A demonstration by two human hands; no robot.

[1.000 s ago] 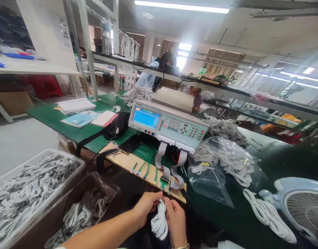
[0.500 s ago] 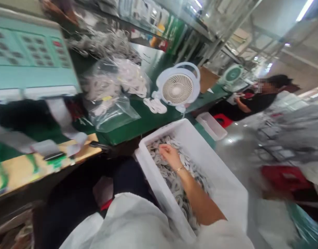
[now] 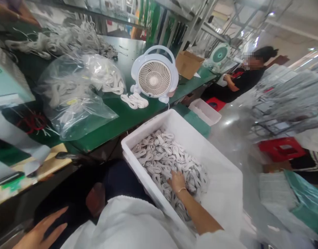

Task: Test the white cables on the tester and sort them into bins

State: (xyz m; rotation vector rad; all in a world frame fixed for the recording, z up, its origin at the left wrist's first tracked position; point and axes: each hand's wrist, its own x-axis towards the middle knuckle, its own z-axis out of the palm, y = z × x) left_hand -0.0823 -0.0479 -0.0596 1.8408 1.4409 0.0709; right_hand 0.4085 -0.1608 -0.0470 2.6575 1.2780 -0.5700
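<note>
Bundled cords (image 3: pixel 159 152), white and gray, lie in a big heap inside the white bin (image 3: pixel 216 173). The right hand (image 3: pixel 177 181) is inside the bin too, with its fingers down on the heap. I cannot tell if they pinch a bundle. The left hand (image 3: pixel 42 230) is outside the bin, well off to its left, with its fingers loose and spread. Past the bin's far end is a green table (image 3: pixel 109 128). On it, near the bin, are a round fan (image 3: pixel 155 77) and some white cord (image 3: pixel 134 101). Clear plastic bags (image 3: pixel 78 90) of cord sit farther left of the bin. One person in black (image 3: pixel 248 83) sits well beyond the bin.
</note>
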